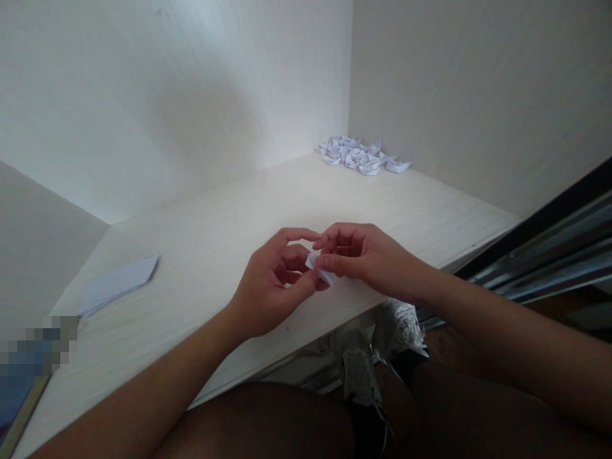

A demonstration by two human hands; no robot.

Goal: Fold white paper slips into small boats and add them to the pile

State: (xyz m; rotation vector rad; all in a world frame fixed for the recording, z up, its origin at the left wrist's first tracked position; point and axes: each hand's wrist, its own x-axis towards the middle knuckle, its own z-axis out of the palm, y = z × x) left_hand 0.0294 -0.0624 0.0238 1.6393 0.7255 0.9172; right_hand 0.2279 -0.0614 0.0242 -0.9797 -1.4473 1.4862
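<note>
Between my two hands is a small piece of folded white paper (pixel 326 275), held just above the near part of the white tabletop (pixel 229 255). My left hand (pixel 277 280) pinches its lower left side between thumb and fingers. From the right, my right hand (pixel 358 252) has its thumb pressed on the upper edge, with the other fingers curled behind. The fingertips of both hands nearly meet above the paper. Much of the paper is covered by fingers, so its full shape is hidden.
Several small folded paper boats (pixel 356 154) are heaped in the far corner against the walls. A stack of white paper sheets (pixel 119 284) lies at the left. Below the table's front edge are shoes (pixel 358 366) and a crumpled white bundle (pixel 406 325).
</note>
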